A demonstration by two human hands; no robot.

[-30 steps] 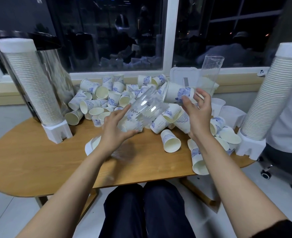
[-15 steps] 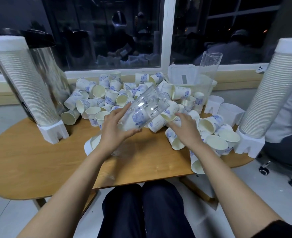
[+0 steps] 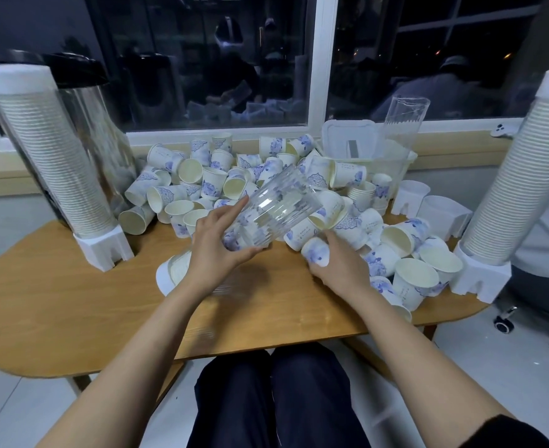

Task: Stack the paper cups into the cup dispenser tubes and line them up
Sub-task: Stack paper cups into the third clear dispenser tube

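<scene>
Seated at a wooden surface (image 3: 72, 302), knees in dark trousers (image 3: 276, 399) showing below its near edge. Gripping a clear ribbed tube (image 3: 279, 205) in the left hand (image 3: 215, 253), fingers on top and thumb beneath, curled round the lower part. Held tilted above the surface, far end raised toward the window (image 3: 202, 59), near end down by the wrist. Blue-printed cups visible through the clear wall near the grip; how many, impossible to tell. Holding a single paper cup (image 3: 315, 253) with a blue flower print in the right hand (image 3: 344, 270), fingers curled round it, just beside and below the tube's lower part; touching the surface or not, impossible to tell.

Behind both hands, a heap of loose cups (image 3: 202, 185), lying on their sides and at all angles, spreading from the middle of the surface to its right end.

At far left, a filled tube (image 3: 50, 163) of stacked white cups leaning on a white base (image 3: 105, 247), with a dark-lidded clear container (image 3: 85, 101) behind. At far right, a second filled tube (image 3: 522, 185) on its own base. At the back, an empty tube (image 3: 402, 130) standing upright by a see-through plastic box (image 3: 393, 166), two spare bases (image 3: 441, 215) to the right of it. Under the left wrist, a white round piece (image 3: 163, 279), partly hidden.
</scene>
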